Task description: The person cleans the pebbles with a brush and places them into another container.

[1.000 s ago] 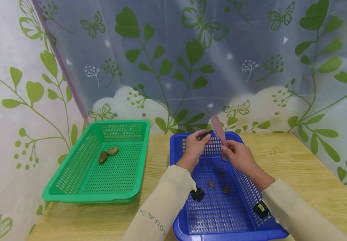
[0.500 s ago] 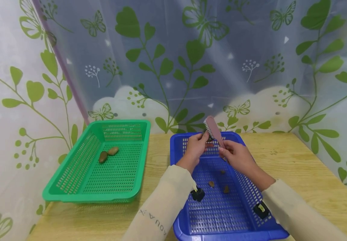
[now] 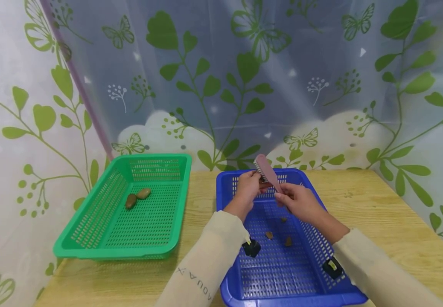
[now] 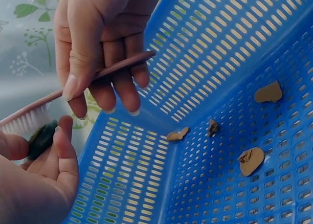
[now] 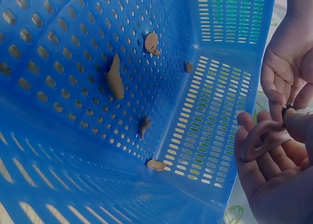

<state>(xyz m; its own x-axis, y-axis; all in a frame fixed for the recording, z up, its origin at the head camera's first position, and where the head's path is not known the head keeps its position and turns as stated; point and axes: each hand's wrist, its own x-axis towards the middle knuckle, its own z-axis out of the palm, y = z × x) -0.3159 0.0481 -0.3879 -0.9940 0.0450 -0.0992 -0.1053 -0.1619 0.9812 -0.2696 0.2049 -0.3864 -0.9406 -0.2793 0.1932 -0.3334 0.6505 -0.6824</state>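
My left hand [image 3: 246,190] pinches a small dark stone [image 4: 43,140] between thumb and fingers, above the far end of the blue basket [image 3: 225,294]. In my right hand [image 3: 301,201] is a pink brush [image 3: 269,172], gripped by its handle, which has a loop at the end in the right wrist view. The brush's white bristles [image 4: 29,120] face down onto the stone in the left wrist view. In the head view the brush head and fingers mostly hide the stone. Several brown clay-like pieces [image 4: 252,161] lie scattered on the basket floor below both hands.
To the left stands a green basket [image 3: 187,192] holding a dark brown stone [image 3: 131,201] and a tan stone [image 3: 143,193]. Both baskets sit on a wooden table [image 3: 363,204]. A leaf-patterned curtain [image 3: 214,106] rises behind the table.
My right hand has brought the brush left and down, so its bristles now meet the stone. The left hand has turned slightly, still pinching the stone. The baskets stay put.
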